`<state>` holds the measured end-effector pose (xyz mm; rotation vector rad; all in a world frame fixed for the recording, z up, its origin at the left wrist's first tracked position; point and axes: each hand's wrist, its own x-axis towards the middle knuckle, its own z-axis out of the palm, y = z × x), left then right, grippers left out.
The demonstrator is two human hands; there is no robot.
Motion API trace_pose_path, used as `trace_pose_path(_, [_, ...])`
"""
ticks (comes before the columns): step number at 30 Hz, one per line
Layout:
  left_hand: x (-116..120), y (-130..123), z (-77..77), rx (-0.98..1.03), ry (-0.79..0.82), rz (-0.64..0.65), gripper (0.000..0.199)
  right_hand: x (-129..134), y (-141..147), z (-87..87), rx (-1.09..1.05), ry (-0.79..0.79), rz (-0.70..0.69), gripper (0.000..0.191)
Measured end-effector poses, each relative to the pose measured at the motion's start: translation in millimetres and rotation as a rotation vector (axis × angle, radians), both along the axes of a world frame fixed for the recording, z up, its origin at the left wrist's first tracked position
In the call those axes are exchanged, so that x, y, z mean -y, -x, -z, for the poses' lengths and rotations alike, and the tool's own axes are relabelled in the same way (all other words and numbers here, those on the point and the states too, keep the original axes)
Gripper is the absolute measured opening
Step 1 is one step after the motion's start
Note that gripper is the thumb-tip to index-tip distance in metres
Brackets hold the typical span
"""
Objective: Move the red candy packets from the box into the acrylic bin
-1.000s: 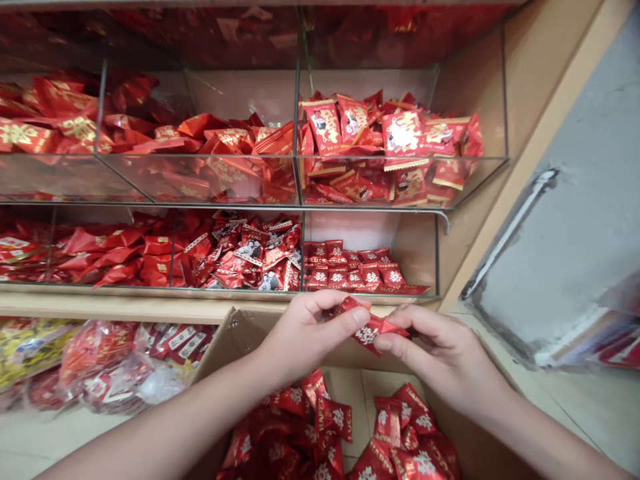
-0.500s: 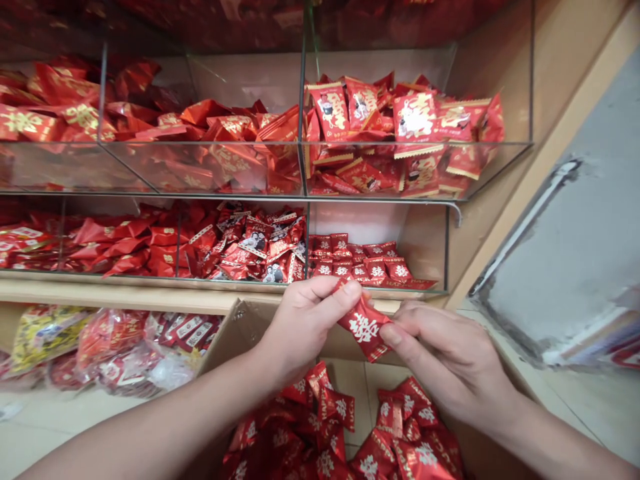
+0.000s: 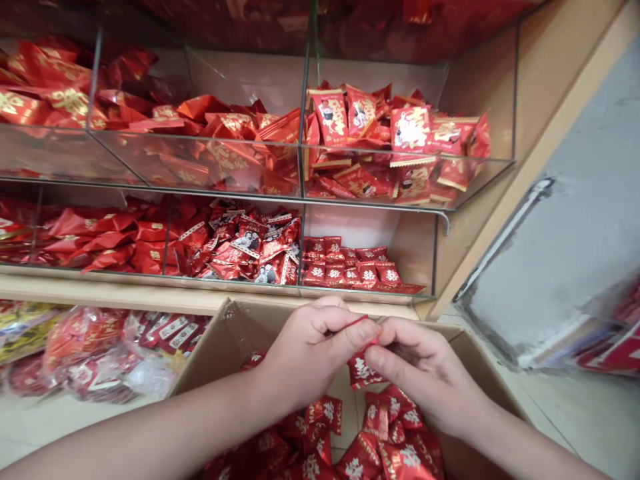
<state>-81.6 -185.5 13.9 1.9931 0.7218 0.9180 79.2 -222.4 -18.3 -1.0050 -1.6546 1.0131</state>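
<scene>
A small red packet (image 3: pixel 364 371) with a pale printed character is pinched between both hands, partly covered by the fingers. My left hand (image 3: pixel 320 343) grips its upper left part with thumb and fingers. On the packet's right side, the thumb and forefinger of my right hand (image 3: pixel 417 363) are closed, touching the left fingertips. Below the hands is an open cardboard box (image 3: pixel 200 360) with many similar red packets (image 3: pixel 360 457) in it. Matching packets (image 3: pixel 367 273) stand in rows in the lower right shelf compartment, behind a clear front panel.
Clear-fronted bins on two shelf levels hold loose red packets (image 3: pixel 235 160). Red and gold packets (image 3: pixel 413 127) fill the upper right bin. Plastic bags of sweets (image 3: pixel 85 340) lie under the shelf at left. A grey wall panel (image 3: pixel 575 253) stands at right.
Both hands have moved lower and closer together, covering more of the packet. The view has shifted slightly, showing more of the box's rim.
</scene>
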Motion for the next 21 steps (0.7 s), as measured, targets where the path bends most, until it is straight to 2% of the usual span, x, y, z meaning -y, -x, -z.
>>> trace_pose_path(4, [-2, -2, 4.6, 0.048, 0.098, -0.013, 0.029, -3, 2, 1.3, -0.053, 0.045, 0.012, 0.019])
trace_pose_path(7, [-1, -7, 7.5, 0.225, 0.281, 0.032, 0.015, -6, 2, 2.4, -0.110, 0.077, 0.076, 0.019])
trace_pose_path(10, [1, -12, 11.8, 0.314, 0.470, 0.123, 0.035, -7, 2, 2.6, -0.209, 0.147, 0.128, 0.022])
trace_pose_path(12, [0, -12, 14.0, 0.250, 0.483, 0.080, 0.027, -6, 1, -1.0, -0.246, 0.179, 0.110, 0.022])
trace_pose_path(15, [-7, -7, 9.0, 0.146, 0.395, 0.000, 0.028, -13, -7, -16.4, -0.166, 0.142, 0.125, 0.022])
trace_pose_path(17, [-18, -4, -3.1, 0.095, 0.239, -0.034, 0.038, -30, -16, -31.8, -0.080, 0.070, 0.233, 0.023])
trace_pose_path(19, [-34, -5, -20.5, -0.051, -0.056, -0.116, 0.037, -59, -23, -45.7, 0.009, 0.034, 0.355, 0.025])
trace_pose_path(21, [-55, -14, -36.9, -0.385, -0.390, -0.205, 0.032, -96, -28, -53.0, 0.234, 0.135, 0.449, 0.022])
